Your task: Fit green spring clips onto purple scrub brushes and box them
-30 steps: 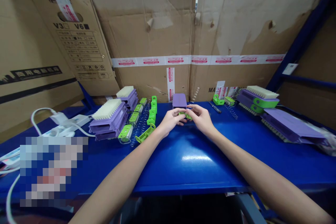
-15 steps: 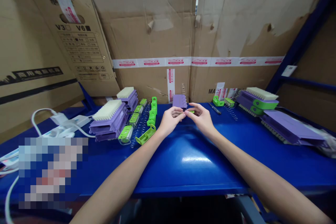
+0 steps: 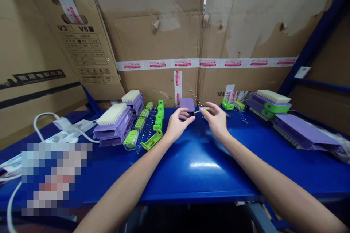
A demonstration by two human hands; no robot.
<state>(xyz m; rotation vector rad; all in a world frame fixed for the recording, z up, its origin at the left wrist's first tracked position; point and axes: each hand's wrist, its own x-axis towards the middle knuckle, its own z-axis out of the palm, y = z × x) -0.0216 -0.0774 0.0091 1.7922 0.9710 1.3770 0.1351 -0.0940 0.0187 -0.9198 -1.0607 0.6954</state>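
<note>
A purple plastic housing (image 3: 187, 102) sits at the middle back of the blue table. My left hand (image 3: 177, 122) is at its near side, with fingers and thumb closed round its lower edge and partly hiding it. Just to the right, my right hand (image 3: 216, 119) pinches a thin bright-green plastic part (image 3: 201, 110), whose left end reaches toward the housing's open side. A thin coil spring (image 3: 193, 93) rises at a slant behind the green part; where its lower end sits I cannot tell.
To the left stand purple brush assemblies (image 3: 112, 125), green-topped clear pieces (image 3: 130, 139), springs (image 3: 142, 134) and green brackets (image 3: 152, 140). At right are another green bracket (image 3: 227, 104) and more purple brush assemblies (image 3: 269, 103). A white power strip (image 3: 62, 136) with cables lies far left; cardboard (image 3: 158, 43) walls the back.
My right hand has moved right, away from my left hand, drawing the green part into clearer view. The spring, upright before, now leans. My left hand has barely moved.
</note>
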